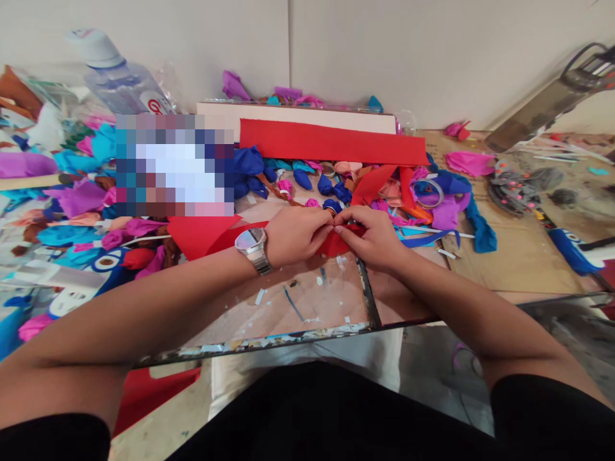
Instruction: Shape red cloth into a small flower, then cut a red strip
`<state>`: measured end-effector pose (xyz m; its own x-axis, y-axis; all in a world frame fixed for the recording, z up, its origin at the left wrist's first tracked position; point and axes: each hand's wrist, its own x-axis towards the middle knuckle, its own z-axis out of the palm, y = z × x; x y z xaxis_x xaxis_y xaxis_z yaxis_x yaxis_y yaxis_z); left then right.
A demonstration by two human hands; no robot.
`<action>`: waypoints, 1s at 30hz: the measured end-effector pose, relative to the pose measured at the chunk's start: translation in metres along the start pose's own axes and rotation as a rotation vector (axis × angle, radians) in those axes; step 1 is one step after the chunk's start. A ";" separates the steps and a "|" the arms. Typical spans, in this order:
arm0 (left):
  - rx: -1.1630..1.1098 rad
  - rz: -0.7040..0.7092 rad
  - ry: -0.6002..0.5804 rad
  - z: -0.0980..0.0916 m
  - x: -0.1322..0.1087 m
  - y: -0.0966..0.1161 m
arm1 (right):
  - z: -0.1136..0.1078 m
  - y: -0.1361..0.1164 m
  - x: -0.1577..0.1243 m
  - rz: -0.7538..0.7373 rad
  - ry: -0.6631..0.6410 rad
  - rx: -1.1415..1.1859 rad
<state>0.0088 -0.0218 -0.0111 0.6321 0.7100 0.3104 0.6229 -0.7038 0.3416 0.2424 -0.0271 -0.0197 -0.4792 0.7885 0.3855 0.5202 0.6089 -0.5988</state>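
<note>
My left hand (298, 232), with a metal watch (251, 246) on its wrist, and my right hand (371, 235) meet over the front part of the table. Fingertips of both are pinched together on a piece of red crepe paper (331, 245). Part of the paper is hidden under the fingers. To the left of my left hand lies a larger red sheet (199, 234). Just behind the hands are dark blue paper bundles (331, 187) and a looped red strip (372, 186).
A long red strip (331, 142) lies across the back. Bunched coloured paper (79, 195) crowds the left, near a plastic bottle (125, 80). Tape rings (427, 192), cardboard (519, 250) and a dark bundle with orange dots (514, 186) are on the right. The table's front edge (288, 339) is close to me.
</note>
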 end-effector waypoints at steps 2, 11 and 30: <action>0.032 0.024 -0.005 0.001 0.000 0.000 | 0.000 -0.002 0.001 0.014 -0.026 0.010; -0.073 -0.051 -0.029 -0.004 0.000 0.002 | -0.002 -0.005 0.003 0.050 -0.036 0.048; -0.238 -0.097 -0.022 -0.008 0.001 0.006 | -0.001 -0.003 0.000 -0.014 -0.004 -0.011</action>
<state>0.0090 -0.0250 -0.0015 0.5861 0.7716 0.2473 0.5566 -0.6052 0.5691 0.2417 -0.0286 -0.0170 -0.4898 0.7794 0.3908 0.5208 0.6210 -0.5857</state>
